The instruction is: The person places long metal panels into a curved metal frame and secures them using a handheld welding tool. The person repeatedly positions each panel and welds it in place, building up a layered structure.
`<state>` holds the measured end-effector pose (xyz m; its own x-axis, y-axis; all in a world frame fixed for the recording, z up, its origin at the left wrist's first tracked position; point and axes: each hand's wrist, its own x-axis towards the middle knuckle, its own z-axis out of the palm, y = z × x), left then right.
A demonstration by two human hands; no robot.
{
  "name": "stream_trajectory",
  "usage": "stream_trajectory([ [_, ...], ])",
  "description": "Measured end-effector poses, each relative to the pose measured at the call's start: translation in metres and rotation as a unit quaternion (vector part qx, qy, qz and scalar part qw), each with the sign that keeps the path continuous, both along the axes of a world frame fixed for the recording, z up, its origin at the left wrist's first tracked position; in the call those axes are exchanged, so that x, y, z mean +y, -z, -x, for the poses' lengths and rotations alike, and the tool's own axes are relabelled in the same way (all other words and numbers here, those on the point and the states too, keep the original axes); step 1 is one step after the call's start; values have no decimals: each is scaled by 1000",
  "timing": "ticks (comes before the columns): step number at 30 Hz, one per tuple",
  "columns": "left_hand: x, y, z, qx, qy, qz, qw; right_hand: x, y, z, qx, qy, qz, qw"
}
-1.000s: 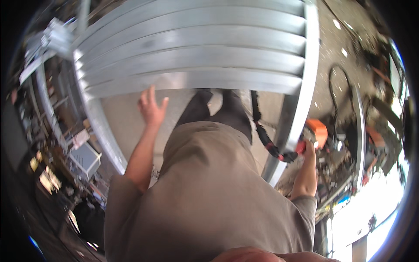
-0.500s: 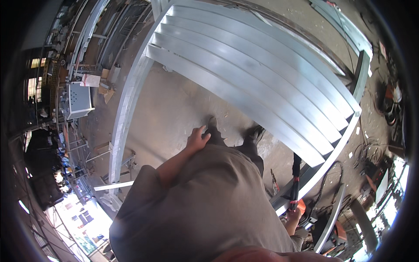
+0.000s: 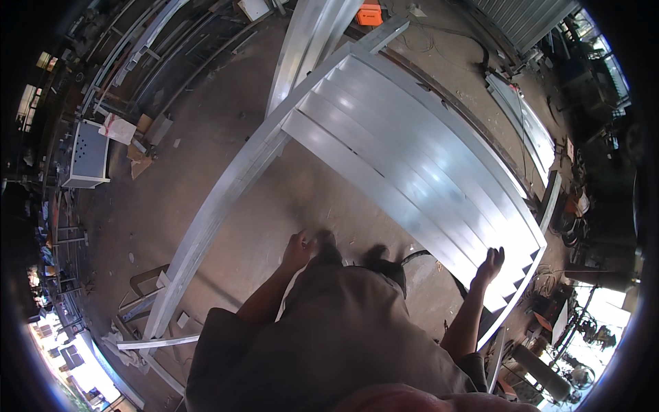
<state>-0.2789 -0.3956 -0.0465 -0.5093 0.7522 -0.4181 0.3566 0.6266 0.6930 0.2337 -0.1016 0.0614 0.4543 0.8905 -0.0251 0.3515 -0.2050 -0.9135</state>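
Note:
My left hand (image 3: 297,251) hangs in front of my legs, above the floor. Its fingers are loosely bent, and nothing shows in them. At the right, my right hand (image 3: 489,266) is raised over the near right end of a row of shiny metal slats (image 3: 412,175); its fingers are partly spread and hold nothing visible. I cannot tell whether it touches the metal. A long metal side beam (image 3: 206,213) of the same frame runs along my left. A dark cable (image 3: 416,254) curves out by the slats' near edge.
Boxes and a grey perforated cabinet (image 3: 87,152) stand at the left. Another bright metal profile (image 3: 302,48) meets the frame's far corner, near an orange case (image 3: 368,14). Cables and equipment crowd the right side. A short metal bar (image 3: 159,341) crosses the beam's near end.
My right hand has let go of a black and red tool with a long handle and moved up over the slats. My left hand has shifted slightly down. The view has turned and moved.

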Motion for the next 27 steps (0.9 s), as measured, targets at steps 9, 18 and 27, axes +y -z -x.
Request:
stream_trajectory([
  [9,68,-73,130,116,-51,-133,983,166,-68,420,38,-360,36,932],
  [18,145,-68,254,314,-96,36,944,432,-79,756,-186,-451,-86,869],
  [27,160,-63,276,290,-50,156,943,573,-85,918,-469,-361,-91,801],
])
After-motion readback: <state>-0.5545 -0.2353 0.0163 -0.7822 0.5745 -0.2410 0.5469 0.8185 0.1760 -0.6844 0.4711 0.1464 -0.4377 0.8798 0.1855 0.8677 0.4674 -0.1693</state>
